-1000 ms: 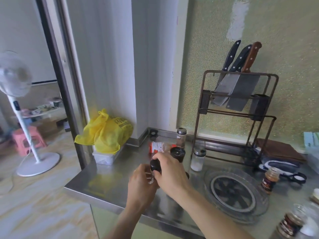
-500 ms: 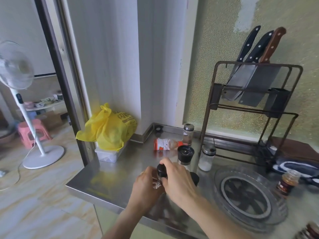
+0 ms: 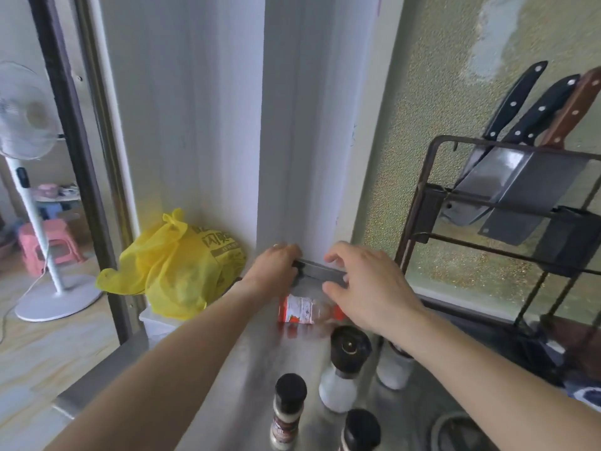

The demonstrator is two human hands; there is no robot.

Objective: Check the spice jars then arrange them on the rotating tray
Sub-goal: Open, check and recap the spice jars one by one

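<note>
Nearest, at the bottom edge, a black-capped jar (image 3: 361,431) is cut off below its shoulder; just left of it stands a labelled shaker (image 3: 287,410). Behind them stands a grinder (image 3: 346,362) with a black top, and a white jar (image 3: 392,369) half hidden under the right forearm. The tray (image 3: 445,428) shows only a rim sliver at lower right. Further back a red-labelled bottle (image 3: 300,309) lies on its side on the steel counter (image 3: 208,369), its cap end covered by the right hand (image 3: 364,288), whose fingers are spread and hold nothing visible. The left hand (image 3: 274,265) reaches the back corner, fingers curled; whether it grips anything cannot be told.
</note>
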